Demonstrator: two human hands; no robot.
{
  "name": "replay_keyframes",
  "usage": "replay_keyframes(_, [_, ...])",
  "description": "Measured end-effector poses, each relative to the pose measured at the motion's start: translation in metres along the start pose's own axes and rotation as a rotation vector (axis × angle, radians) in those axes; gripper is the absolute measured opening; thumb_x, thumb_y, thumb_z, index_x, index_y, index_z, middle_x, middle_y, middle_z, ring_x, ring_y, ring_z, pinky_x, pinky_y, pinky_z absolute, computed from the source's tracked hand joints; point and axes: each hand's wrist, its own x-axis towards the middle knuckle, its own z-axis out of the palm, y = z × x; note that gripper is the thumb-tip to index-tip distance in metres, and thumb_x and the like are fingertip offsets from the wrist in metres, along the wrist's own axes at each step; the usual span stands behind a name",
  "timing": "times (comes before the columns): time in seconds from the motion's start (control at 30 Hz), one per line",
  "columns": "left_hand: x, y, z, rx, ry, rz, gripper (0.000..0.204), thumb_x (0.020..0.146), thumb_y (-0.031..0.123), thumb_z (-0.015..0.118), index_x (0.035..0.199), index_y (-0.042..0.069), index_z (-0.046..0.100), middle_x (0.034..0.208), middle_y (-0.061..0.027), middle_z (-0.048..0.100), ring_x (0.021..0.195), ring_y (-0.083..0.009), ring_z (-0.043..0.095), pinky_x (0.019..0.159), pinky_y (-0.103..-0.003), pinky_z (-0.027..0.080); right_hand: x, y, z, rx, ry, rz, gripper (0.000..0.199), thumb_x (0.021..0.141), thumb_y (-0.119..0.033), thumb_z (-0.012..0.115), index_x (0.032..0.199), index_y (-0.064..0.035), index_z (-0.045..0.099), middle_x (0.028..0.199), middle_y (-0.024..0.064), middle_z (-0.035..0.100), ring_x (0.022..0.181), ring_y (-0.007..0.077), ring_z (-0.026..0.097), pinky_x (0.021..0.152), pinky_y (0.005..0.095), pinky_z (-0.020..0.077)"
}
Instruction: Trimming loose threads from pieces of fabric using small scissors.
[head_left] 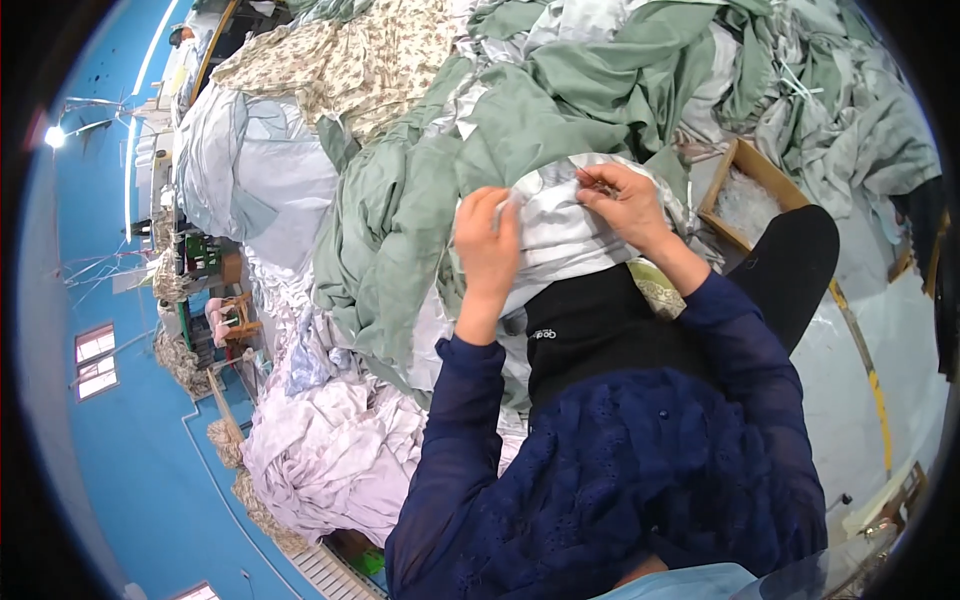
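White fabric (565, 240) lies bunched over my lap, between my two hands. My left hand (487, 245) is raised at its left side, fingers bent together; something pale and blurred shows at the fingertips, too unclear to name. Over the fabric's right part, my right hand (628, 205) has thumb and fingers pinched together. A small dark bit shows at their tips, too small to make out. Green fabric (400, 210) is heaped just beyond and left of the white piece.
A shallow box (742, 185) with clear, crumpled material stands right of my lap. Pale pink cloth (340, 450) is piled at lower left, floral cloth (350, 65) at the far left. More green and grey cloth (860, 130) lies far right. A stool (235, 318) stands left.
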Motion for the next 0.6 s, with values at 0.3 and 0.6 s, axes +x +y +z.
replay_keyframes(0.3, [0.012,0.002,0.053,-0.03,-0.096,0.11,0.036,0.069,0.004,0.072,0.105,0.002,0.067,0.113,-0.011,0.062,0.111,-0.0324,0.054,0.095,-0.041,0.043,0.016,-0.001,0.007,-0.05,-0.05,0.001,0.031,0.077,-0.008,0.075,0.107,-0.0032,0.07,0.081,0.0061,0.06,0.069,0.014,0.058,0.063,0.0273,0.0463])
replay_keyframes(0.6, [0.005,0.0,0.057,0.019,-0.126,0.014,0.056,0.065,0.012,0.072,0.12,0.006,0.063,0.14,-0.0112,0.052,0.135,-0.037,0.039,0.109,-0.046,0.032,0.031,-0.005,0.007,-0.306,-0.139,-0.185,0.028,0.072,-0.004,0.073,0.099,-0.0042,0.067,0.086,0.0078,0.061,0.072,0.0253,0.062,0.064,0.0335,0.0496])
